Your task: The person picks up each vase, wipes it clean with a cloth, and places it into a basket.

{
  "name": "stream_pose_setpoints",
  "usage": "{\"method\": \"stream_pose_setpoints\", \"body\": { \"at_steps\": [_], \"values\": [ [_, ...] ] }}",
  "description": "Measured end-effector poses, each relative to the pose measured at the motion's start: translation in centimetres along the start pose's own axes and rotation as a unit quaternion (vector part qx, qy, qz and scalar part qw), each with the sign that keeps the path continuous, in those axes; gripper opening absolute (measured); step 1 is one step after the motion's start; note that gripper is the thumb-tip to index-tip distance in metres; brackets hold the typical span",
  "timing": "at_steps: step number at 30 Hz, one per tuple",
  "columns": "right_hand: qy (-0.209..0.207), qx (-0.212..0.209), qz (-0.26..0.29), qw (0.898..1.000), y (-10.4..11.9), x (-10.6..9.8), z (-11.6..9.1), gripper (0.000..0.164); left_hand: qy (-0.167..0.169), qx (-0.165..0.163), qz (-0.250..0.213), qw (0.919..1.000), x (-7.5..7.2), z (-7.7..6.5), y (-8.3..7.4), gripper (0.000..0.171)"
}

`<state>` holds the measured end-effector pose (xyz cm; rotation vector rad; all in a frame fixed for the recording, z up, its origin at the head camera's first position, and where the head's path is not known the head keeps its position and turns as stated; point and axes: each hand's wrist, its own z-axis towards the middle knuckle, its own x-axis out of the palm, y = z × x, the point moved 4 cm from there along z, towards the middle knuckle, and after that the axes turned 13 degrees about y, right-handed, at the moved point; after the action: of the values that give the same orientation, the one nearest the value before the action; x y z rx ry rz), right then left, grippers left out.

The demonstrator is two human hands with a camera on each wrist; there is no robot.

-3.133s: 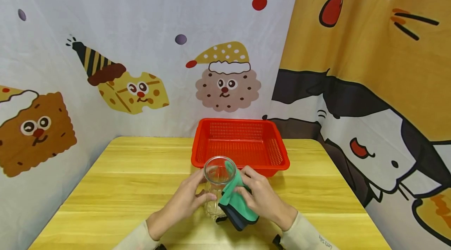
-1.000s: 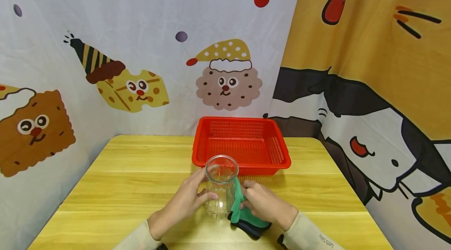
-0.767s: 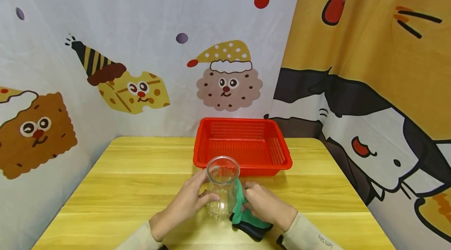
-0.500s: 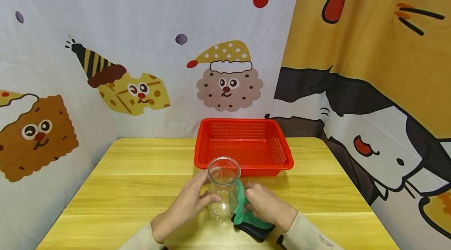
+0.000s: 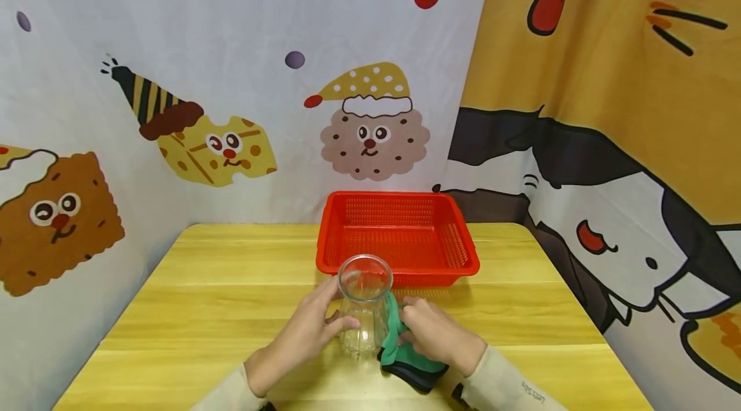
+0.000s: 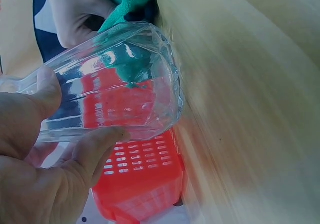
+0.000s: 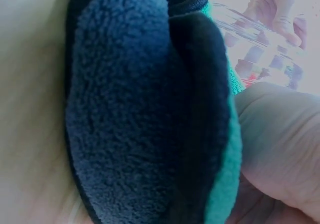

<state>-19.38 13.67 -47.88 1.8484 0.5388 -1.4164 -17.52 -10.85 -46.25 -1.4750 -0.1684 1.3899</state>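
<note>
A clear glass vase (image 5: 363, 318) with a flared round mouth stands upright in the middle of the head view. My left hand (image 5: 309, 327) grips its left side, thumb in front and fingers behind; the left wrist view shows the thumb and fingers around the glass (image 6: 115, 91). At the vase's right side, my right hand (image 5: 434, 334) holds a folded cleaning cloth (image 5: 413, 359), green on one face and dark grey on the other. Its green edge lies right along the glass. In the right wrist view the cloth's dark fleecy side (image 7: 125, 108) fills the middle and hides most fingers.
A red plastic basket (image 5: 399, 273) with perforated walls stands just behind the vase on the wooden table (image 5: 243, 282). Behind the table hangs a white curtain (image 5: 243, 18) with cartoon prints, and a patterned yellow one (image 5: 521, 76) is at the right.
About three seconds ago the cloth was at the vase's mouth, partly over the rim. It has since moved down and right to the vase's lower side. Over the last second hands and vase barely shift.
</note>
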Motion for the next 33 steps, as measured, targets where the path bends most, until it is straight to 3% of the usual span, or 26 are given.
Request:
{"method": "stream_pose_setpoints", "body": {
  "at_steps": [17, 33],
  "values": [
    [-0.002, 0.008, 0.051, 0.999, -0.9, 0.4, -0.3, 0.022, -0.002, 0.013, 0.016, 0.9998, -0.1, 0.0, -0.2, 0.083],
    [-0.026, 0.009, 0.063, 0.998, -1.3, 0.9, -0.5, 0.018, 0.018, -0.004, 0.002, 0.9998, 0.0, -0.3, -0.2, 0.080]
  ]
}}
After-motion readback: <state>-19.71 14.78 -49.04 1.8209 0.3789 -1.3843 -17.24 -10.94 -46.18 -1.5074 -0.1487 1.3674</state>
